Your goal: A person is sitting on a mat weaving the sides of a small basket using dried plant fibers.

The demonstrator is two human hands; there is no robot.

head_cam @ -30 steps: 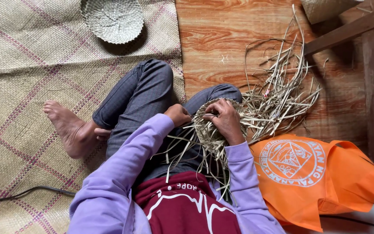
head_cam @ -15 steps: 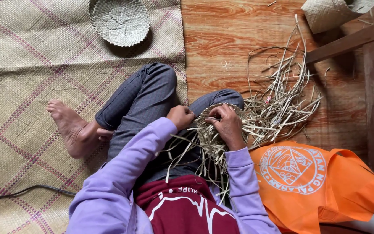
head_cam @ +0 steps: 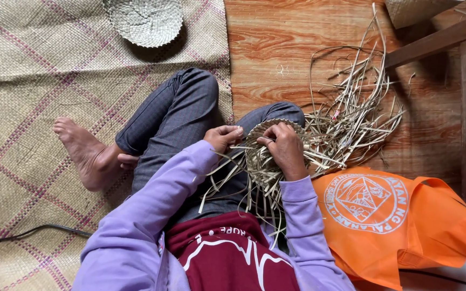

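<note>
I sit cross-legged on the floor with a small, partly woven straw basket (head_cam: 260,156) in my lap. My right hand (head_cam: 284,148) grips its rim and body, fingers curled over the weave. My left hand (head_cam: 223,137) pinches a loose straw strip at the basket's left edge. Long unwoven strips (head_cam: 244,194) hang from the basket down over my lap. Both arms wear purple sleeves.
A heap of loose dry straw strips (head_cam: 351,118) lies to the right on the wooden floor (head_cam: 276,48). An orange cloth bag (head_cam: 389,215) lies at lower right. A finished round woven tray (head_cam: 144,20) rests on the checked woven mat (head_cam: 33,81). A black cable (head_cam: 28,233) crosses lower left.
The view has shifted slightly. My hands stay on the basket, with small finger movements on the strips.
</note>
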